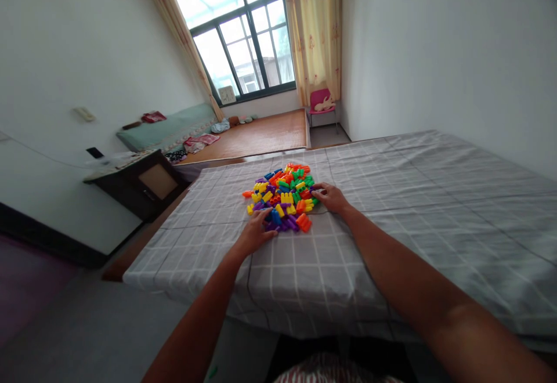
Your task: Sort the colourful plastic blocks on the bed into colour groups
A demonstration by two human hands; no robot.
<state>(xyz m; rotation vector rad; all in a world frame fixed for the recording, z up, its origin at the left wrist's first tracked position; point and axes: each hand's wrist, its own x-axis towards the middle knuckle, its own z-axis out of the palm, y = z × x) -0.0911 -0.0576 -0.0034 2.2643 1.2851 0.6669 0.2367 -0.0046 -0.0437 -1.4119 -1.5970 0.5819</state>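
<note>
A heap of colourful plastic blocks (287, 198), in orange, yellow, green, blue and purple, lies on a grey checked cloth (300, 261). At the heap's near left edge is my left hand (256, 233), its fingers and thumb apart beside blue and purple blocks. My right hand (331, 197) rests at the right edge, fingers reaching to the green and purple blocks; its thumb and fingertips are close to a small purple block, and whether they grip it is too small to tell. An orange block (303, 223) sits at the near side of the heap.
Behind the cloth-covered table stands a low wooden platform (270, 133) with cloths on it. A dark cabinet (150, 188) is at the left. A pink chair (321, 101) holds a soft toy below the curtain. White walls flank both sides.
</note>
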